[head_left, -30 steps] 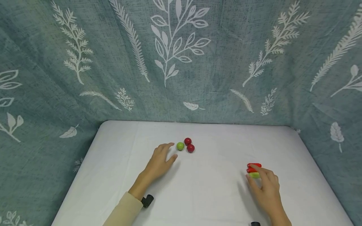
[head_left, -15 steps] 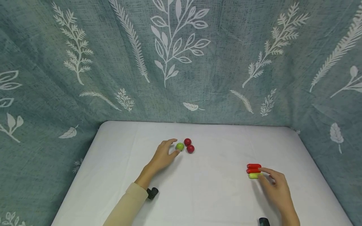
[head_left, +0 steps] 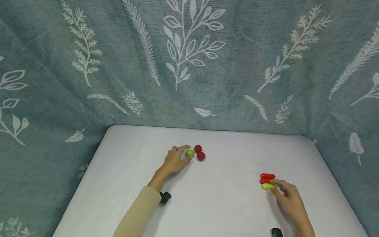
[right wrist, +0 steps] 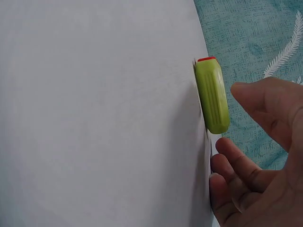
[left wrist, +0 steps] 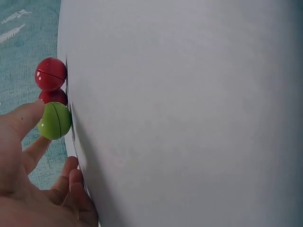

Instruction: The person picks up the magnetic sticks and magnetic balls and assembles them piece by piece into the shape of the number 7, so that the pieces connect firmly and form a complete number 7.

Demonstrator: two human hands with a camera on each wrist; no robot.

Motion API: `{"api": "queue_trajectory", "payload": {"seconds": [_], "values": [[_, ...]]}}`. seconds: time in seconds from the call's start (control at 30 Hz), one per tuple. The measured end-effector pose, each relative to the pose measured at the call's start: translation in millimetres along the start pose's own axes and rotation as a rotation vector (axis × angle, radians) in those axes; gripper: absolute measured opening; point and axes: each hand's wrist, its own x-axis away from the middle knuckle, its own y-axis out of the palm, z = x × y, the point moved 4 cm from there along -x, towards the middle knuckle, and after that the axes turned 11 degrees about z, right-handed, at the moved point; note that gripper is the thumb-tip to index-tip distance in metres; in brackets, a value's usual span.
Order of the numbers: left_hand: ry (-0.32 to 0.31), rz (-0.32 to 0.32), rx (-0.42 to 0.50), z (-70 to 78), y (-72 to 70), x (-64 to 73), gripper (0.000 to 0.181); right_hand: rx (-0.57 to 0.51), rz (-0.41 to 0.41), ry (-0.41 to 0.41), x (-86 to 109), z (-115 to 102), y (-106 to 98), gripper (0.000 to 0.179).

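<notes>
In the head view my left hand [head_left: 174, 160] has thumb and forefinger on either side of a small green ball [head_left: 189, 153]. The left wrist view shows this ball [left wrist: 55, 121], marked with a seam, pinched between them. Two dark red balls [head_left: 201, 156] lie right beside it. My right hand [head_left: 288, 197] is at the right end of a yellow-green oblong piece [head_left: 268, 186], thumb and forefinger spread about it. In the right wrist view the ribbed green piece [right wrist: 213, 97] shows a gap to the thumb. Behind it lie two red oblong pieces [head_left: 267, 176], side by side.
Everything lies on a white-covered table [head_left: 219, 197]. A teal curtain [head_left: 237, 65] with white leaf prints hangs behind its far edge. Dark wrist cameras [head_left: 165, 197] are worn at both wrists.
My left hand has moved forward and right, its thumb and forefinger coming round the green ball. My right hand has shifted right, from above the oblong pieces to the green one's end.
</notes>
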Motion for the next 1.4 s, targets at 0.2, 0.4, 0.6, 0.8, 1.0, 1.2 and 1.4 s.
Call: {"api": "queue_trajectory", "payload": {"seconds": [0.2,0.4,0.6,0.8,1.0,1.2,1.4], "values": [[-0.01,-0.012,-0.022,0.3,2.2,-3.4,0.045,0.025,0.003,0.054,1.5,7.1,0.5,0.03],[-0.026,-0.01,-0.045,1.1,2.2,-4.3,0.042,0.018,-0.009,0.072,0.6,9.8,1.9,0.031],[-0.031,0.0,-0.057,-1.7,4.1,-6.8,0.04,0.031,-0.003,0.059,-0.4,10.1,2.7,0.031],[-0.039,-0.002,-0.06,-1.7,5.0,-7.2,0.039,0.066,0.004,0.043,-0.6,10.0,2.7,0.031],[-0.045,0.009,-0.065,-0.9,2.7,-6.3,0.039,0.077,0.016,0.043,0.1,7.6,4.3,0.034],[-0.051,0.006,-0.071,-1.8,3.9,-6.4,0.039,0.124,0.013,0.115,2.4,10.0,7.4,0.036],[-0.054,0.015,-0.067,-2.2,3.8,-6.8,0.038,0.145,0.013,0.128,1.7,10.6,7.5,0.036]]}}
